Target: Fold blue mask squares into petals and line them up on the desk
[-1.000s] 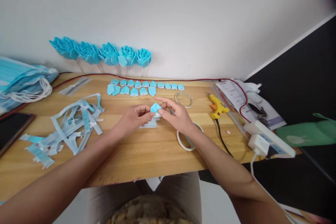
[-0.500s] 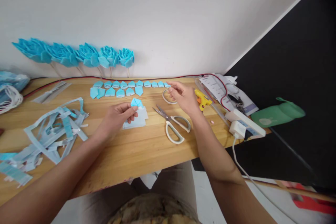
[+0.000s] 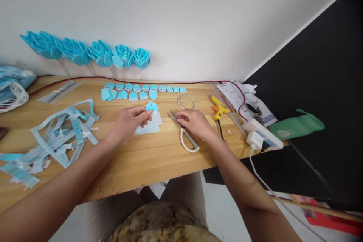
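My left hand (image 3: 134,119) pinches a small folded blue fabric petal (image 3: 151,107) between thumb and fingers. Under it lie pale blue fabric squares (image 3: 149,125) on the wooden table. My right hand (image 3: 194,121) is over the scissors (image 3: 189,144), thumb and fingers closed around them near the pivot. The blades point away to the left; one white handle loop shows and the other is mostly hidden by the hand. Two rows of folded blue petals (image 3: 137,88) lie beyond the hands.
Blue flowers on sticks (image 3: 100,53) lean along the wall. Fabric strips (image 3: 65,132) are heaped at left. A roll of tape (image 3: 186,101), a yellow glue gun (image 3: 219,108), a power strip (image 3: 266,136) and a green pouch (image 3: 297,125) are toward the right.
My right hand has moved from the end of the petal row back toward me, down onto the scissors. My left hand still holds its folded petal. The view has shifted slightly.
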A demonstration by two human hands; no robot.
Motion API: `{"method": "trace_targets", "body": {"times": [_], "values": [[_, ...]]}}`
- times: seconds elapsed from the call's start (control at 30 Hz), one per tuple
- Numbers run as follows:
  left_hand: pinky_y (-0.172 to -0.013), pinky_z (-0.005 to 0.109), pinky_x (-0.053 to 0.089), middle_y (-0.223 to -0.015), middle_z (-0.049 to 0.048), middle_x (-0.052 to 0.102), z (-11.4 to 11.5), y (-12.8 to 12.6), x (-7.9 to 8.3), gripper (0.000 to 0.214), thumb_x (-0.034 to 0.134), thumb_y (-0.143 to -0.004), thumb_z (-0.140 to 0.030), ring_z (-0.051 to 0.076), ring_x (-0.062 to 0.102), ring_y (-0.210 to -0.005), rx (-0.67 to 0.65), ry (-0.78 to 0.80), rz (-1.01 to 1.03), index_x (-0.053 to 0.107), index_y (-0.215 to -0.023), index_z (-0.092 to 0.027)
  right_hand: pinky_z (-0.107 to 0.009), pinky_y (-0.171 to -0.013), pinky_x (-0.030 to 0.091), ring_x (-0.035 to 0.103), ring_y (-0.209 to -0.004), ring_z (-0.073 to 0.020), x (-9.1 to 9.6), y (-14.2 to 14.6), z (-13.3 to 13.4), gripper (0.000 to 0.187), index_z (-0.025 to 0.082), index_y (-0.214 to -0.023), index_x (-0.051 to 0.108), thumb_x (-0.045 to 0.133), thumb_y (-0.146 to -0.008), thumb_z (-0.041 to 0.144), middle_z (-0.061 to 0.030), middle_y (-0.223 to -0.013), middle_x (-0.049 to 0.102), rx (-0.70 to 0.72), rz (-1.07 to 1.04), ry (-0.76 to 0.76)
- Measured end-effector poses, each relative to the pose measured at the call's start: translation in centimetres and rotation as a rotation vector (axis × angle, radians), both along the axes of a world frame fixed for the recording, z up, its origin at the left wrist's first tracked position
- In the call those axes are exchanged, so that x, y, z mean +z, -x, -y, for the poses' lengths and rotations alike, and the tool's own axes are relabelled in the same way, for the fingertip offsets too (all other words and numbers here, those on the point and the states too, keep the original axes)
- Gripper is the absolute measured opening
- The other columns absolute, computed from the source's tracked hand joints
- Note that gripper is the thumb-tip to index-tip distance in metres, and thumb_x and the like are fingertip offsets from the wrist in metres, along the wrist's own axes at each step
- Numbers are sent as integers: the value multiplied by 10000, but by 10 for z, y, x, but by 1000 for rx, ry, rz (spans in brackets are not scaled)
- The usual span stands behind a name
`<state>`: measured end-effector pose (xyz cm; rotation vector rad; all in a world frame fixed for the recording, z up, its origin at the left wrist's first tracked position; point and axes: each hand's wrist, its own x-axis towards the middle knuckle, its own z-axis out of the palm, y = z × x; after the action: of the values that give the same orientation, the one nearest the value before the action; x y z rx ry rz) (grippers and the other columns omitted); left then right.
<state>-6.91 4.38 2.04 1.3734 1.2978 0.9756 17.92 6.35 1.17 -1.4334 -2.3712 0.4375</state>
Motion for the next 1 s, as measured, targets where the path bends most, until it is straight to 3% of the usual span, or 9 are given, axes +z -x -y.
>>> {"method": "trace_targets", "body": {"times": [0.3,0.6,0.73,0.87,1.0], "values": [[-500,210,368,-547,-13,555,0,1,0,290,619,-757,-419,97,468,-512,-8,21,0,618,-621,-163,-258,-708,405,609,-790,-146,-13,6,-1,119,205,-875,677,559,-871,216,-24,-872,688,-26,-66,-93],[-510,222,380,-574,-2,573,-1,1,-3,298,611,-766,-431,104,481,-522,-34,30,-7,627,-630,-166,-265,-703,415,609,-773,-155,-24,10,-1,121,203,-847,657,536,-846,192,-20,-831,688,-106,-170,-94],[-520,220,387,-565,-7,566,0,1,-2,309,605,-773,-440,103,481,-524,-39,31,-11,629,-627,-168,-267,-684,430,620,-738,-154,-26,9,0,136,202,-867,635,512,-876,260,-11,-817,692,-200,-276,-21],[-523,221,392,-565,-6,562,0,-1,2,306,599,-768,-430,103,475,-524,-42,64,25,621,-617,-165,-264,-671,449,623,-707,-147,-11,12,0,177,195,-836,636,516,-887,315,-6,-794,693,-193,-404,38],[-531,225,400,-567,-3,564,1,-2,6,309,582,-767,-426,105,473,-523,-47,96,30,605,-602,-166,-255,-643,454,620,-750,-146,20,27,-1,181,209,-890,665,517,-898,313,-19,-871,697,-90,-456,-116]]}}
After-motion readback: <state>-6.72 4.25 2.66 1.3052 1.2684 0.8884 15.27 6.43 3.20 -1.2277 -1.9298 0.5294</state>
